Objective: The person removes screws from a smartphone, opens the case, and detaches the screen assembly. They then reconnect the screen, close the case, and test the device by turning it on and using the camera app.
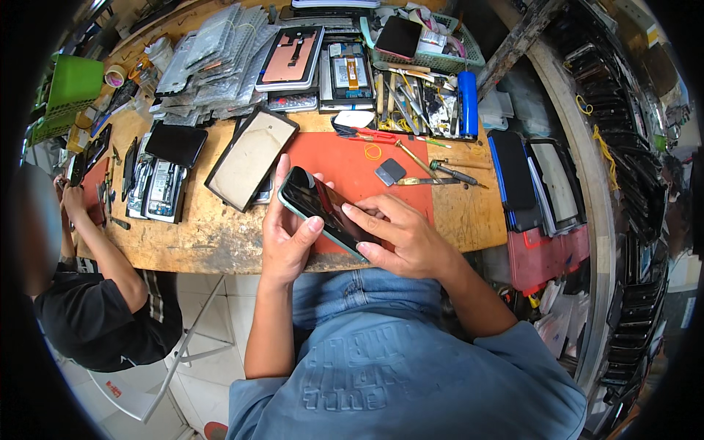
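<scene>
My left hand [286, 238] holds a dark-screened smartphone [312, 196] with a pale green edge, tilted above an orange mat [381, 205]. My right hand [396, 235] grips the phone's lower right part, index finger resting on the screen and thumb at the bottom edge. Beyond the hands lie a small dark grey square [391, 172], a yellow rubber band [373, 152], red-handled cutters [374, 134] and several slim tools [455, 173]. An open shallow box [249, 158] with a beige surface sits to the left.
Bubble-wrapped stacks [209, 73], opened tablets [348, 70] and a green basket [433, 55] line the bench [176, 238]'s back. Opened phones [158, 187] lie left. A co-worker [110, 308] sits far left, handling a device. A post [594, 264] and device racks [631, 308] stand right.
</scene>
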{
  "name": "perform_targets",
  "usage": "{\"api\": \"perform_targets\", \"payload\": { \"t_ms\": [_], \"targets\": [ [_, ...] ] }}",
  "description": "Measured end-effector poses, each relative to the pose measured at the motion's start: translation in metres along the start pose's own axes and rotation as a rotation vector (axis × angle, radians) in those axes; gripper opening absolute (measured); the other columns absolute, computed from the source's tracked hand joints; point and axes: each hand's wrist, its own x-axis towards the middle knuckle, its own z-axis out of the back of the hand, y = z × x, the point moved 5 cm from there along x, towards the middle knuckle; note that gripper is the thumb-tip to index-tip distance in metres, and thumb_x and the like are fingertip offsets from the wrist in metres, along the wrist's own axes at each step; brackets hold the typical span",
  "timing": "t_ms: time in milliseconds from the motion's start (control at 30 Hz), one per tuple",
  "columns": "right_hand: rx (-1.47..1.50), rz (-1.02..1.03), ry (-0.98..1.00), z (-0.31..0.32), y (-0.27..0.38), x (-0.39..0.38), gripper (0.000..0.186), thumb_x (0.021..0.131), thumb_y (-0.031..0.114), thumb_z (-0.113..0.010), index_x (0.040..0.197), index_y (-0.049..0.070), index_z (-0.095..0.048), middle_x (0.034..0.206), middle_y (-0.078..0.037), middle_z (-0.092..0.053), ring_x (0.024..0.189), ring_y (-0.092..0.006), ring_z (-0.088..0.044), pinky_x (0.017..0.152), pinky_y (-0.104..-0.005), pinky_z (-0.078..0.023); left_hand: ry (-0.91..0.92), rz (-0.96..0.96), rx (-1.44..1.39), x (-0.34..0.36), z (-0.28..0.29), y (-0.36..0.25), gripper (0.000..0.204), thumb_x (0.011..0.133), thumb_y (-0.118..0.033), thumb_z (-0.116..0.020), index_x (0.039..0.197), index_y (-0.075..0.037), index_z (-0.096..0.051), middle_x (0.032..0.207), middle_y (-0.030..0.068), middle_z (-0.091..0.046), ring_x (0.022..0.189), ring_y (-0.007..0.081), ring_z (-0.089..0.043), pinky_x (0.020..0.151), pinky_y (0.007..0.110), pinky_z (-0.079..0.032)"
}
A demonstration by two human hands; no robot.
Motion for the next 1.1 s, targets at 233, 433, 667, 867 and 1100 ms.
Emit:
{"api": "perform_targets", "payload": {
  "t_ms": [233,433,667,867,1100],
  "targets": [
    [-0.122,-0.2,-0.111,-0.013,0.045,-0.004,0.067,0.092,0.026,-0.082,0.144,-0.008,-0.056,0.12,-0.024,-0.064,0.106,-0.0402,-0.067,0.091,-0.0461,-0.056,-0.072,0.311,-0.185,0.016,0.005,0.007,0.052,0.113,-0.027,-0.055,0.156,0.001,-0.048,0.135,0.0201,-0.069,0.118,0.0264,-0.072,0.105,0.04,-0.058],
    [-0.409,-0.333,-0.233,0.019,-0.005,-0.005,0.03,0.094,0.019,-0.078,0.114,-0.002,-0.07,0.107,-0.018,-0.067,0.097,-0.0367,-0.067,0.081,-0.0487,-0.054,0.207,0.447,0.536,0.062,0.017,-0.001,0.033,0.11,-0.023,-0.062,0.13,0.002,-0.07,0.11,0.0095,-0.079,0.097,0.0189,-0.076,0.086,0.032,-0.059],
    [-0.646,-0.519,-0.172,0.04,-0.044,0.011,0.028,0.093,0.02,-0.079,0.107,-0.002,-0.067,0.105,-0.017,-0.068,0.103,-0.0352,-0.068,0.09,-0.047,-0.056,0.242,0.013,1.568,0.029,-0.036,-0.046,0.048,0.094,-0.019,-0.079,0.136,0.003,-0.068,0.11,0.021,-0.072,0.102,0.04,-0.07,0.091,0.045,-0.055],
    [0.101,-0.504,-0.319,0.022,-0.055,0.01,0.013,0.097,-0.001,-0.073,0.106,-0.004,-0.064,0.089,-0.011,-0.071,0.077,-0.0182,-0.072,0.067,-0.0331,-0.058,0.076,0.048,1.677,-0.028,-0.03,-0.063,0.086,0.074,-0.022,-0.094,0.149,-0.001,-0.057,0.122,0.0198,-0.065,0.106,0.04,-0.066,0.095,0.046,-0.053],
    [0.206,-0.528,-0.468,0.007,-0.064,0.007,0.013,0.099,-0.002,-0.071,0.111,-0.005,-0.068,0.086,-0.006,-0.073,0.072,-0.0056,-0.068,0.061,-0.0248,-0.055,0.106,0.031,1.588,-0.021,-0.021,-0.064,0.083,0.071,-0.016,-0.093,0.144,0.003,-0.058,0.114,0.0176,-0.061,0.094,0.034,-0.066,0.084,0.044,-0.055]
  ]
}}
